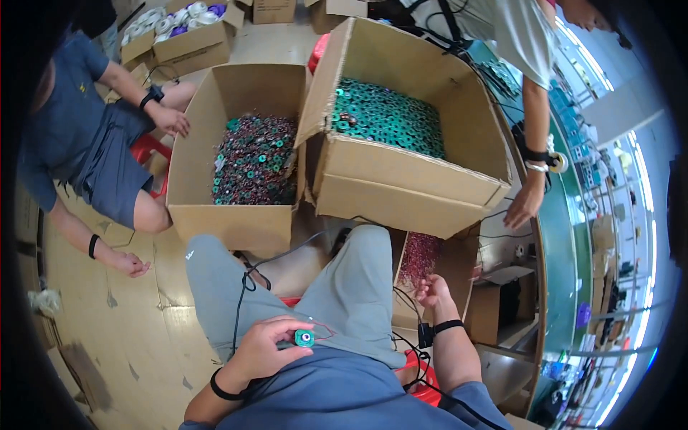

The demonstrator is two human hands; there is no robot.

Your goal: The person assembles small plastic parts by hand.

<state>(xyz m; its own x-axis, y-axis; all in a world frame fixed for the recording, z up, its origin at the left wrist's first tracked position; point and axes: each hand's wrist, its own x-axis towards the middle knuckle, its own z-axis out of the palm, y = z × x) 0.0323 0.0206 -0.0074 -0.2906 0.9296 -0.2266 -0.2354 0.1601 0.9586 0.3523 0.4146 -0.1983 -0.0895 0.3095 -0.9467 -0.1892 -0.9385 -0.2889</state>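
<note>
Above my lap, my left hand (266,350) grips a small green spool-like part (304,338) between thumb and fingers. Its round middle has a pale ring and a dark centre. A thin dark red strand (326,327) trails from it across my trousers. Over to the right, my right hand (434,291) is closed with its fingers curled in; whether anything is pinched there is too small to make out. Just beyond it, a low cardboard box (453,281) holds a heap of fine red scraps (420,258).
Ahead stand a carton (236,223) of mixed green and dark red parts and a larger carton (408,197) of green parts. One person (79,136) sits at the left; another person's arm (534,136) reaches in by the green-topped bench (560,251). A black cable (247,276) crosses my leg.
</note>
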